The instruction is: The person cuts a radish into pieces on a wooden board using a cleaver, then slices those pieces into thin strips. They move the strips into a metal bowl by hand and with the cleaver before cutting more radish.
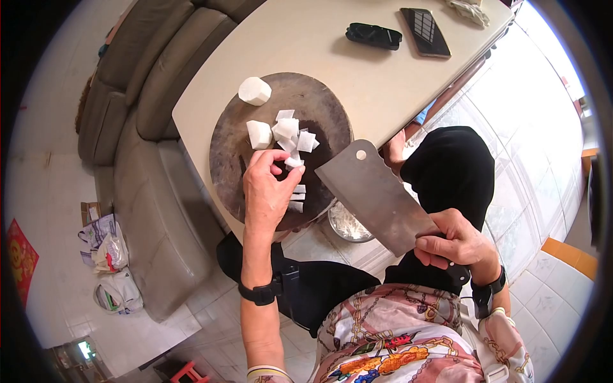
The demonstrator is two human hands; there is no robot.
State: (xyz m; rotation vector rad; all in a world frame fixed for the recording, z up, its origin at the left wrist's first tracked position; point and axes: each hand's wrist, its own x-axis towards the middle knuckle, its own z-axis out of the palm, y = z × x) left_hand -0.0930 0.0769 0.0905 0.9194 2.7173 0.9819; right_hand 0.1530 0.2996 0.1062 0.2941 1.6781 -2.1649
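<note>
My right hand (456, 239) grips a cleaver (377, 195) by its handle, its broad blade raised off the right side of the round wooden chopping board (233, 172). Over the board, my left hand (268, 185) pinches a small white radish piece (294, 163) between thumb and fingertips. Just beyond those fingers lies a loose pile of flat radish slices (287, 129). Several cut pieces (297, 197) rest on the board to the right of my left wrist. Two larger peeled radish chunks, one at the board's far edge (255, 91) and one nearer (259, 135), sit beyond my left hand.
The board stands on a cream table (287, 45). Farther back on it are a black case (374, 36), a phone (426, 32) and a pale cloth (469, 11). Below the table edge is a bowl of white shreds (349, 225). A grey sofa (156, 191) borders the left.
</note>
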